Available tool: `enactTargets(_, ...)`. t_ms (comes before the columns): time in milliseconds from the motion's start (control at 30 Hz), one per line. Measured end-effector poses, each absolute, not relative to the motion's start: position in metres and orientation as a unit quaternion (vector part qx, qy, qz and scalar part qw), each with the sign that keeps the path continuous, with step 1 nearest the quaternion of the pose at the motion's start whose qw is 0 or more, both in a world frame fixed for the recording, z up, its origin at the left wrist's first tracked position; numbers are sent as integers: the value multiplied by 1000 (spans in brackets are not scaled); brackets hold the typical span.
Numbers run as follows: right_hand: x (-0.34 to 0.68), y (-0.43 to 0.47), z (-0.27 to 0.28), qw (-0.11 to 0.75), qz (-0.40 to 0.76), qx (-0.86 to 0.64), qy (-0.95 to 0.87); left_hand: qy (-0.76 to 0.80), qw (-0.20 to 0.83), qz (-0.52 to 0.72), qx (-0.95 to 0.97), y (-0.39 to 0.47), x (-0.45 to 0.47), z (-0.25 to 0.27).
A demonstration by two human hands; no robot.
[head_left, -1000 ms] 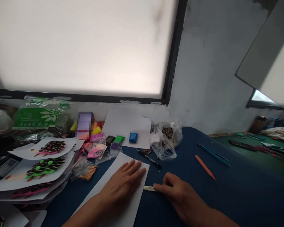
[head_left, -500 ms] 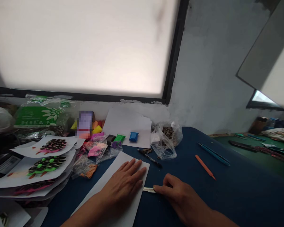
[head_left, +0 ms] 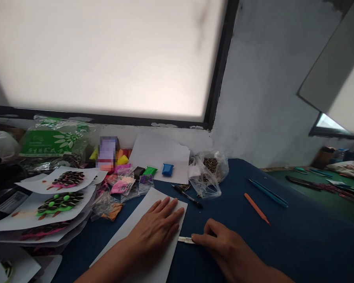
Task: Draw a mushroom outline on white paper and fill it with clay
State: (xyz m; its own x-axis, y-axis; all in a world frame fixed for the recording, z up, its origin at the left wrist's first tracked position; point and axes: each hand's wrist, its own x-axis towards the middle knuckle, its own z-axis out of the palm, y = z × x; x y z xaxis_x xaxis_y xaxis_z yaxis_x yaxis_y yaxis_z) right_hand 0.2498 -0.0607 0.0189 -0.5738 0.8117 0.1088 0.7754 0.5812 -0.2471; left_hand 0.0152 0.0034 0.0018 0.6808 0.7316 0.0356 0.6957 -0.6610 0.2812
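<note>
My left hand (head_left: 159, 224) lies flat on a sheet of white paper (head_left: 140, 212), its fingers stretched toward the far right corner. The sheet rests slanted on the dark blue table. Just right of the paper's edge, my right hand (head_left: 221, 243) is closed on a narrow whitish flat stick-like tool (head_left: 185, 239). Its left end meets the sheet's right edge; the rest is hidden under my fingers, so its exact kind does not show. Beyond the paper lies a black pen (head_left: 187, 196).
Sheets with seed-covered clay hedgehogs (head_left: 60, 203) are stacked at left. Clay packets, including a blue packet (head_left: 167, 169), lie at the back beside a plastic bag of seeds (head_left: 209, 169). An orange tool (head_left: 256, 208) and a blue tool (head_left: 268, 192) lie at right.
The view has shifted slightly. Both hands keep nearly the same places, with the left flat on the paper and the right holding the whitish tool at its edge.
</note>
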Motion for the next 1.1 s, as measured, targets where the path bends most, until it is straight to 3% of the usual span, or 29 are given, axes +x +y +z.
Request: enactTargets(1100,237,-77,20,120,115,-409,-897,397,77,34,914,-1,17,9)
